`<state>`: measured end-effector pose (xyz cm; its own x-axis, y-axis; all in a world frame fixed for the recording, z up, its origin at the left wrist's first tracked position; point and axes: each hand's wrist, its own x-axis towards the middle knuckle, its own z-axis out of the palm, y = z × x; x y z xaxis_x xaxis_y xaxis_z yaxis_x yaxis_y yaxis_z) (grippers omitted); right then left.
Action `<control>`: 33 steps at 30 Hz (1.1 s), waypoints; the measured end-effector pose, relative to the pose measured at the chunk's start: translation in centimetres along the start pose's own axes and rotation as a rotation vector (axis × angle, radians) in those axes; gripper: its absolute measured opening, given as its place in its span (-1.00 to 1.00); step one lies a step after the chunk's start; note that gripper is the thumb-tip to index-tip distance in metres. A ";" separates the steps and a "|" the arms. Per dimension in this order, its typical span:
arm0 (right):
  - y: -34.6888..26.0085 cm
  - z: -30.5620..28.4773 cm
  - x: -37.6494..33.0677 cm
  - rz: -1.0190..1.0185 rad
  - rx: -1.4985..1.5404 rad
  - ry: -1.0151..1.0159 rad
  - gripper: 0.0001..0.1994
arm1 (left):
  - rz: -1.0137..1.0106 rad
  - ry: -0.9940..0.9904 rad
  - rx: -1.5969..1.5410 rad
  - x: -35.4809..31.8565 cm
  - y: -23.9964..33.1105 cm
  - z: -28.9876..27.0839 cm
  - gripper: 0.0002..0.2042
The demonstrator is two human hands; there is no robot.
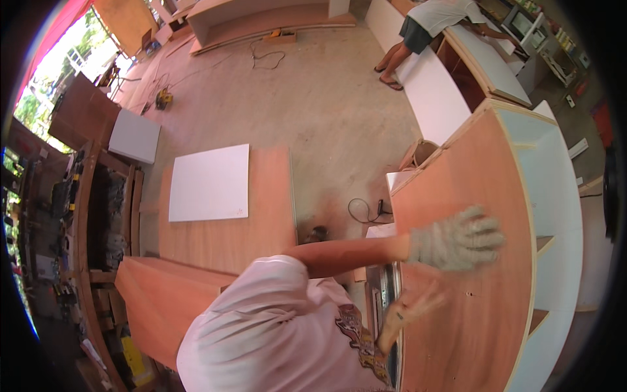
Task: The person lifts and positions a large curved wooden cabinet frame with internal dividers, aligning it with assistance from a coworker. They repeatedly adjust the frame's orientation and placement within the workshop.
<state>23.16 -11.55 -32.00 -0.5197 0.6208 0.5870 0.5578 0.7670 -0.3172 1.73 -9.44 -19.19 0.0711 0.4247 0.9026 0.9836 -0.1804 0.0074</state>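
Observation:
My left hand (457,240), in a pale grey work glove, is stretched out over a brown plywood panel (483,176). Its fingers are spread and slightly blurred, with nothing held in them. Whether the palm presses on the wood or hovers just above it, I cannot tell. Closer to my body, my bare right hand (418,308) is smeared by motion over the same panel, and its fingers cannot be made out. The panel forms one side of a large cabinet, whose pale blue-white shelved interior (554,196) shows along the right. Small dark marks dot the panel's lower part.
Left of me, a white board (210,183) lies on a plywood sheet (271,189). A cluttered wooden rack (88,235) stands at far left. Cords and a yellow power tool (163,99) lie on the floor. Another person (434,26) bends over white panels at the upper right.

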 end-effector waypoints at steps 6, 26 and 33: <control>-11.6 4.4 7.9 0.048 1.056 -0.506 -0.65 | -1.406 -1.428 0.034 -40.1 -9.7 -7.2 -0.72; -51.0 17.7 42.8 -1.147 1.964 -1.501 -0.64 | -2.874 0.101 -0.144 -66.9 -14.5 -35.2 -0.59; -55.1 31.9 53.9 -1.388 2.129 -1.183 -0.56 | -2.418 -0.582 -0.278 -61.5 -41.1 -27.3 -0.55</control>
<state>-56.30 -15.16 -6.62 -0.1491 -0.5895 0.7939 -0.5211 -0.6355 -0.5698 -47.62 -52.37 -63.28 -0.5217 0.0590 -0.8511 -0.5927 0.6925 0.4113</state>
